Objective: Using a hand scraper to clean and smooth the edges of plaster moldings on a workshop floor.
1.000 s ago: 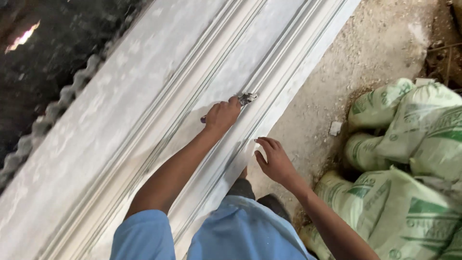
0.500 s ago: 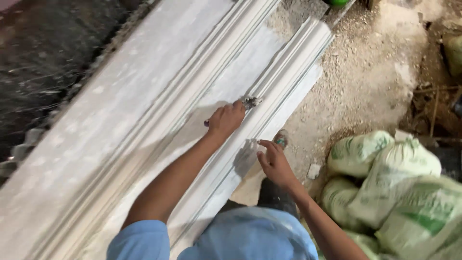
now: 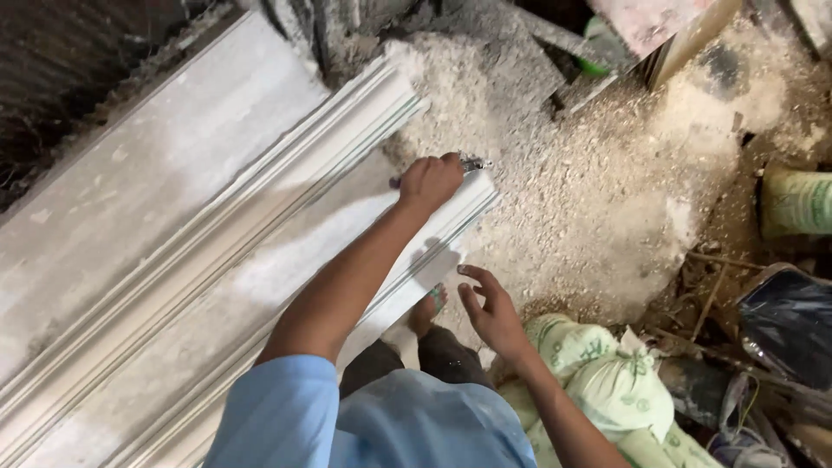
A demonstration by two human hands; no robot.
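Two long white plaster cornice mouldings [image 3: 199, 260] run from lower left toward upper centre. At centre, the left hand [image 3: 431, 180] is closed around a small metal tool [image 3: 472, 162] at the nearer moulding's end. Below it, the right hand [image 3: 490, 305] hangs open, fingers spread, holding nothing. Lower right lies one pale sack [image 3: 611, 381] with green print; another [image 3: 797, 201] sits at the right edge.

Left hand [image 3: 431, 180] with metal tool [image 3: 472, 162] now at moulding's [image 3: 260, 234] end; right hand [image 3: 490, 312] off it.
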